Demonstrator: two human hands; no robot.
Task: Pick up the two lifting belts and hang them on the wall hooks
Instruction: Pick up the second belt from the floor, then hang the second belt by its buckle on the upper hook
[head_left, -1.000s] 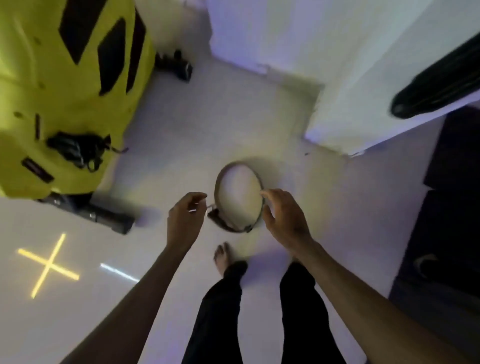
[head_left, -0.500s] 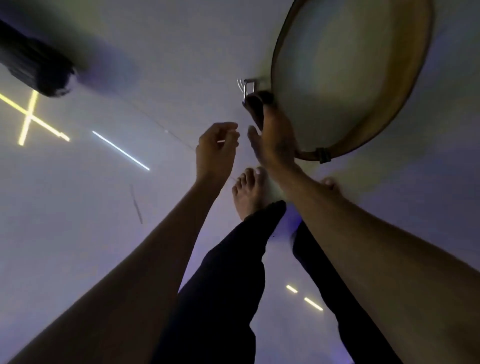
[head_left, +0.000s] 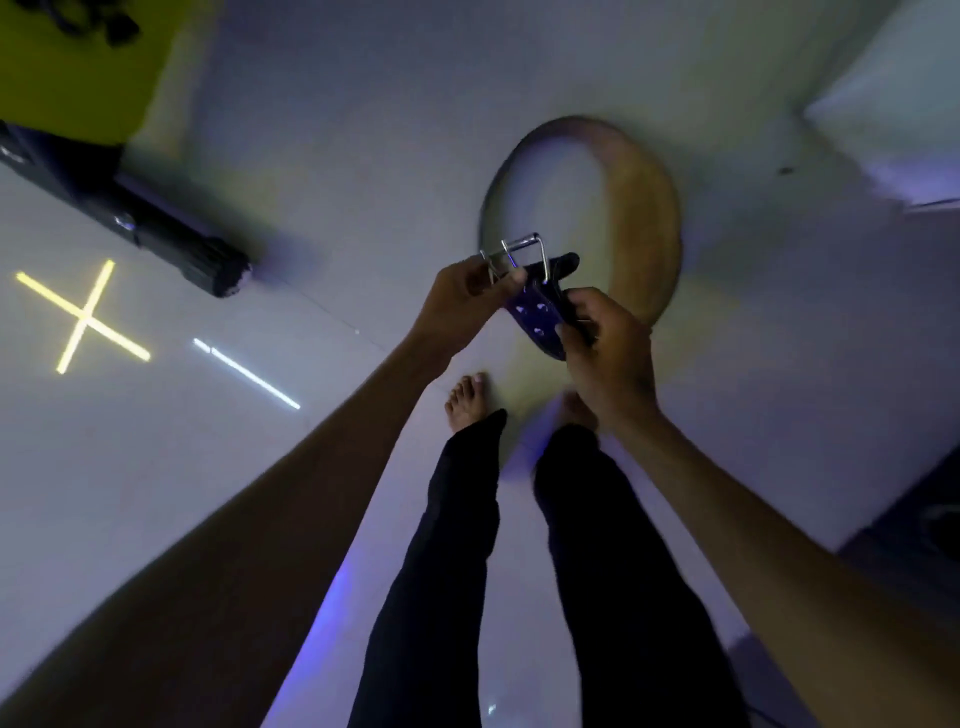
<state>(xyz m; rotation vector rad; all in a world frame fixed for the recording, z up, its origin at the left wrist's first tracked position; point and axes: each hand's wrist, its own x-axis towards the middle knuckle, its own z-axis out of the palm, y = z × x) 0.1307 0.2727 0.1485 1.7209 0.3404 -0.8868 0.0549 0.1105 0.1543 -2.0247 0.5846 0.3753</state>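
One lifting belt (head_left: 644, 208) is curled into a loop in front of me, tan on the inside and dark outside. My left hand (head_left: 457, 296) pinches its metal buckle (head_left: 519, 254). My right hand (head_left: 608, 343) grips the dark strap end with punched holes (head_left: 535, 317) just below the buckle. Both hands hold the belt above the pale floor. A second belt and wall hooks are not in view.
A yellow machine (head_left: 78, 62) with a black base bar (head_left: 156, 234) stands at the upper left. A white wall corner (head_left: 893, 119) is at the upper right, a dark mat (head_left: 924, 525) at the right edge. My legs and bare feet are below the belt.
The view has swung between frames. My left hand, empty-pinched before, now holds the buckle, and my right hand has shifted onto the strap end.
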